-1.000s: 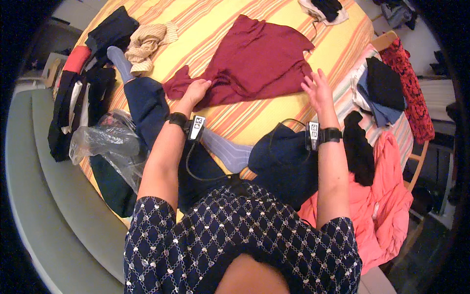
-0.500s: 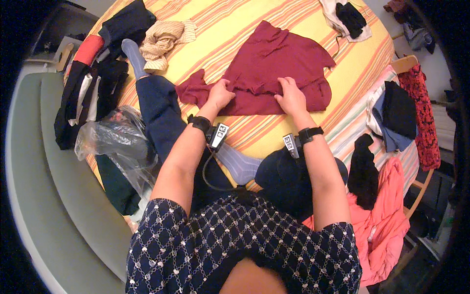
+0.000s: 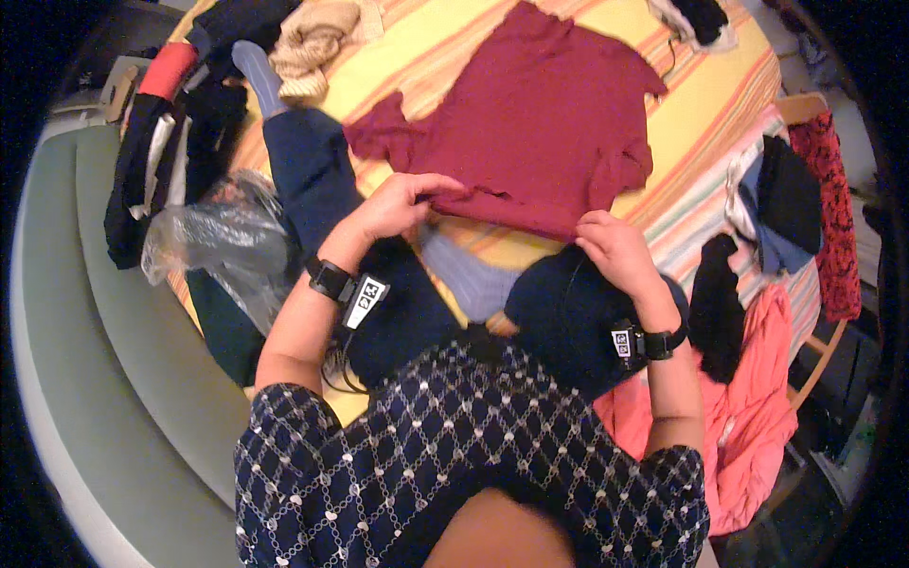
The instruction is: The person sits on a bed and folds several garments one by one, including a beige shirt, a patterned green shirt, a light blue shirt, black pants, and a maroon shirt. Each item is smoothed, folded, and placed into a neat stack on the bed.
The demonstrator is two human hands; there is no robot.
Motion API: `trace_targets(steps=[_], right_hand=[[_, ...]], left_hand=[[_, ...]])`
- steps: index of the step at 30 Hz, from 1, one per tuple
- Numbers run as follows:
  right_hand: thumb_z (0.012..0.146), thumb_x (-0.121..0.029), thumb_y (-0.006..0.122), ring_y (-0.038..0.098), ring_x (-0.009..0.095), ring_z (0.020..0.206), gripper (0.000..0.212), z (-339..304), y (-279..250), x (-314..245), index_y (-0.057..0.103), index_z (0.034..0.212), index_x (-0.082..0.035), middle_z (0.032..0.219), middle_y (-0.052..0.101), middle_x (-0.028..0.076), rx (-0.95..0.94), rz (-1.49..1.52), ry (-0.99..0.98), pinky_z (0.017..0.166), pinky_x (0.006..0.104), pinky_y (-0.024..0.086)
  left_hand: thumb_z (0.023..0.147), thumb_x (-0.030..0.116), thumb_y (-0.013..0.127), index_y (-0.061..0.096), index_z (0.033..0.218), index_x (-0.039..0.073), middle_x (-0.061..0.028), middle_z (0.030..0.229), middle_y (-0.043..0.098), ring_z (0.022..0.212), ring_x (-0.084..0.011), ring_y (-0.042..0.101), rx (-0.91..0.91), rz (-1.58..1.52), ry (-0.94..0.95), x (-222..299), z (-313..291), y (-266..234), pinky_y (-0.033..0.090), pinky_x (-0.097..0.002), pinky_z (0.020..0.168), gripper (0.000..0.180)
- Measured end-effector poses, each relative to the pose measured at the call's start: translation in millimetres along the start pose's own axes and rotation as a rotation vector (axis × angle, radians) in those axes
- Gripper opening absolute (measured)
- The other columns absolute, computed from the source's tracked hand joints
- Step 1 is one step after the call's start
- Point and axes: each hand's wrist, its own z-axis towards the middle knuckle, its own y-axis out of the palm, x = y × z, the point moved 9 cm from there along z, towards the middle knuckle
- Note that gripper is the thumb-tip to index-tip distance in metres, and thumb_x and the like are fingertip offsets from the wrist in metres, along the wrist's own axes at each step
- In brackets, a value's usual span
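A maroon short-sleeved top (image 3: pixel 544 118) lies spread on the striped yellow bedcover (image 3: pixel 407 62) in front of my crossed legs. My left hand (image 3: pixel 407 202) grips the left end of its near edge, fingers pointing inward along the cloth. At the right end of that edge, my right hand (image 3: pixel 614 248) pinches the fabric between thumb and fingers. The near edge is drawn fairly straight between both hands, with a narrow fold along it. Both wrists wear black straps with small white-and-black devices.
To the left are a clear plastic bag (image 3: pixel 222 246), stacked dark clothes (image 3: pixel 142 189) and a beige striped garment (image 3: pixel 317 43). On the right lie a coral garment (image 3: pixel 757 417), a black garment (image 3: pixel 717 308) and folded blue and black clothes (image 3: pixel 781 208). A grey-green headboard-like panel (image 3: pixel 85 312) curves along the left.
Both hands have come nearer to me and moved apart, now holding the top's near edge. The top is more spread out, with its bunched folds smoothed.
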Motion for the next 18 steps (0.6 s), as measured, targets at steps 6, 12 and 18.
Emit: trace_targets(steps=[6,12,18], right_hand=[[0.076,-0.02,0.06,0.059,0.032,0.076,0.014,-31.1,71.7,-19.1,0.061,0.076,-0.006,0.078,0.059,0.013,-0.326,-0.189,-0.016,0.067,0.0414,0.049],[0.078,-0.018,0.058,0.059,0.033,0.08,0.014,-13.7,54.2,-13.4,0.059,0.079,-0.004,0.082,0.061,0.015,-0.101,-0.203,0.122,0.068,0.0426,0.048],[0.078,-0.032,0.06,0.062,0.035,0.084,0.03,13.4,103.0,14.0,0.063,0.083,-0.002,0.085,0.064,0.018,-0.184,-0.177,0.467,0.072,0.0455,0.049]], left_hand=[[0.075,0.006,0.055,0.06,0.1,0.007,-0.0135,0.085,0.063,0.081,-0.0334,0.06,-0.266,0.443,-0.052,-23.7,-35.0,64.4,0.049,-0.0388,0.073,0.026],[0.076,0.017,0.06,0.06,0.09,0.007,-0.0128,0.084,0.06,0.083,-0.032,0.059,0.082,0.571,0.061,-6.3,-28.8,56.7,0.048,-0.0403,0.07,0.017],[0.072,0.034,0.067,0.061,0.079,0.006,-0.0118,0.081,0.057,0.082,-0.0315,0.059,0.044,0.76,-0.056,-10.5,-1.4,89.3,0.049,-0.0421,0.068,0.029]])
